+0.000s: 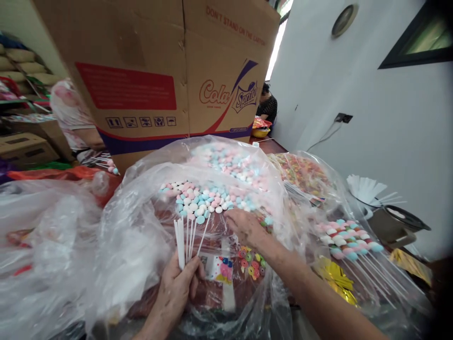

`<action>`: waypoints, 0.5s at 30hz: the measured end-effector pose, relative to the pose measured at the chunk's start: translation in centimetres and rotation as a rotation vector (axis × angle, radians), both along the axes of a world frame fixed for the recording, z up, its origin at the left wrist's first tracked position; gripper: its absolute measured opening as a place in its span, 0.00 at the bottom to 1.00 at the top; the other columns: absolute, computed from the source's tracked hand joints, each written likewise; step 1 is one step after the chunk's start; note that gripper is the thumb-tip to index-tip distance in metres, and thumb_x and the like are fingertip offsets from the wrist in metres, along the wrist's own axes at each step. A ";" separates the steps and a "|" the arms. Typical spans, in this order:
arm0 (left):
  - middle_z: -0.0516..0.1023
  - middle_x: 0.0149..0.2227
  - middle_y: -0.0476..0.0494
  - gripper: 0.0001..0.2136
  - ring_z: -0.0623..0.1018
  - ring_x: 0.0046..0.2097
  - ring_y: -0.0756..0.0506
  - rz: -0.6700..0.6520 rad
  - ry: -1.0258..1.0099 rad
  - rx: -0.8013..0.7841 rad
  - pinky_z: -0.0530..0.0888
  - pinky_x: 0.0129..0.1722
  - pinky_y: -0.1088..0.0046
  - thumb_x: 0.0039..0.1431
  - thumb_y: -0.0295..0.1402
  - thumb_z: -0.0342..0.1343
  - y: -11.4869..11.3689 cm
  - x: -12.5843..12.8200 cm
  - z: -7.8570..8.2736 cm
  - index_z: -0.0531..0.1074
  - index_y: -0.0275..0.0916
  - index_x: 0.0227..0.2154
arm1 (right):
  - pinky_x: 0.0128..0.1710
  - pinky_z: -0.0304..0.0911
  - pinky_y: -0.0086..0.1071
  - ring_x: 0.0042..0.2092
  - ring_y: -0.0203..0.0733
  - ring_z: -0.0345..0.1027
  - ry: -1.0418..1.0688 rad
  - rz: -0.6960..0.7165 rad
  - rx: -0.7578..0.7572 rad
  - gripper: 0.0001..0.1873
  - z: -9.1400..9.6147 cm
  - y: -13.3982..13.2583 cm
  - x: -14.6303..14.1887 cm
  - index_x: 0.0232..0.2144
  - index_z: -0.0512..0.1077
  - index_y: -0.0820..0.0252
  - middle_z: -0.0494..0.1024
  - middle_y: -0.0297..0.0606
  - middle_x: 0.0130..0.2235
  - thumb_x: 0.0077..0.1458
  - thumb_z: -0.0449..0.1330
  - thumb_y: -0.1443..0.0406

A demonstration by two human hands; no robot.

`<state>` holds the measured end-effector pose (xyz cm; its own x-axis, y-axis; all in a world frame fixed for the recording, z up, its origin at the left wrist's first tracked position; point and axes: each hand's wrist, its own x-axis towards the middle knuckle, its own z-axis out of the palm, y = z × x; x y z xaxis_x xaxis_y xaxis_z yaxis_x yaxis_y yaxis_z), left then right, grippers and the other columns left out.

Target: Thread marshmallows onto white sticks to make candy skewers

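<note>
In the lower middle, my left hand [179,283] is closed around a bundle of thin white sticks [181,241]. One stick [204,234] slants away to the right of the others. My right hand [245,227] reaches in from the right to the front edge of a pile of pink, blue and white marshmallows [201,200]. Its fingers are bent together beside a white piece; what they pinch, if anything, is hidden. The pile spills from a large clear plastic bag [141,189]. Small ring-shaped candies [252,263] and a printed packet [222,269] lie below.
A tall cardboard box [141,94] stands behind the bag. At right are finished-looking marshmallow skewers [348,238], gold ties [336,278], a bag of orange-coloured candy [300,170] and a container [392,226] near white strips. Two people [72,113] sit beyond the box.
</note>
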<state>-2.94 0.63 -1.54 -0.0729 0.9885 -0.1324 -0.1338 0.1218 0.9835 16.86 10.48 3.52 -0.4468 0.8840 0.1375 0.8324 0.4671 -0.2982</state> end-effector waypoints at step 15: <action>0.74 0.17 0.54 0.16 0.62 0.10 0.57 -0.072 -0.050 -0.044 0.51 0.11 0.83 0.51 0.48 0.59 -0.1 -0.2 -0.3 0.69 0.38 0.30 | 0.48 0.65 0.44 0.52 0.52 0.64 -0.429 0.283 0.173 0.14 -0.2 3.6 -6.5 0.48 0.72 0.59 0.73 0.47 0.53 0.62 0.54 0.64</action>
